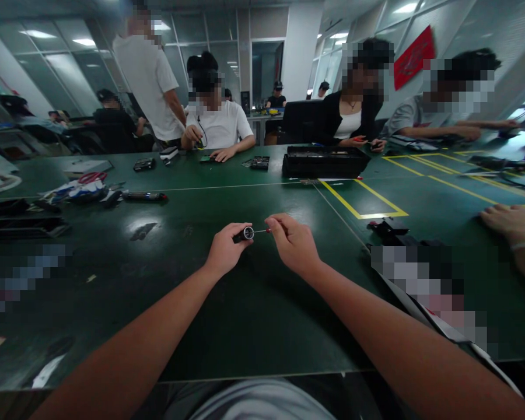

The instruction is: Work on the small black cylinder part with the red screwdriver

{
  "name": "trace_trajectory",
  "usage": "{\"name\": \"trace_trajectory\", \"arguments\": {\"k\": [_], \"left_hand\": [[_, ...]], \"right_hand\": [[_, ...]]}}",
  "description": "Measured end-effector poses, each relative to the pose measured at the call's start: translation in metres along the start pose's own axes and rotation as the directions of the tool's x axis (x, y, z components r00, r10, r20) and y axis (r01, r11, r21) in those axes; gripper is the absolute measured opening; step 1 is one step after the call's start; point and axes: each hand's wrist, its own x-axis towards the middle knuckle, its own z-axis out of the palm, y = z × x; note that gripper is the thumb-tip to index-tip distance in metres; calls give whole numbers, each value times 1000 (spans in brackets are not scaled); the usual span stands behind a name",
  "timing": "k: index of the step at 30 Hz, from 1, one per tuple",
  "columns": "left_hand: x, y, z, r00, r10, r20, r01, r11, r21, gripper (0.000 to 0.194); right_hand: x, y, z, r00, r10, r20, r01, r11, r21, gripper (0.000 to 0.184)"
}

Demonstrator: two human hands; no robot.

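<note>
Over the middle of the green table (245,315), my left hand (226,248) is closed around a short black cylinder (244,234) with a silver-rimmed round end, which looks like a small flashlight. The round end faces me and its inside looks dark. Just to the right, my right hand (294,242) pinches a thin screwdriver (261,231) by its red end. Its slim metal shaft points left at the cylinder's rim. Whether the tip touches the rim I cannot tell, and most of the handle is hidden by my fingers.
A long black box (326,163) stands at the back. Tools and scraps (81,189) lie at the left, near a pen-like driver (145,197). Small black parts (391,227) and a co-worker's hand (507,224) are on the right. Several people sit opposite.
</note>
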Motion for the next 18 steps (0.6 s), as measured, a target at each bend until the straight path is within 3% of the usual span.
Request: {"name": "trace_trajectory", "arguments": {"k": [14, 18], "left_hand": [[1, -2, -1, 999, 31, -8, -31, 996, 79, 43], [1, -2, -2, 999, 35, -24, -34, 999, 22, 40]], "right_hand": [[-1, -1, 0, 999, 24, -25, -22, 997, 77, 28], [-1, -1, -1, 1000, 23, -20, -22, 997, 76, 28]]}}
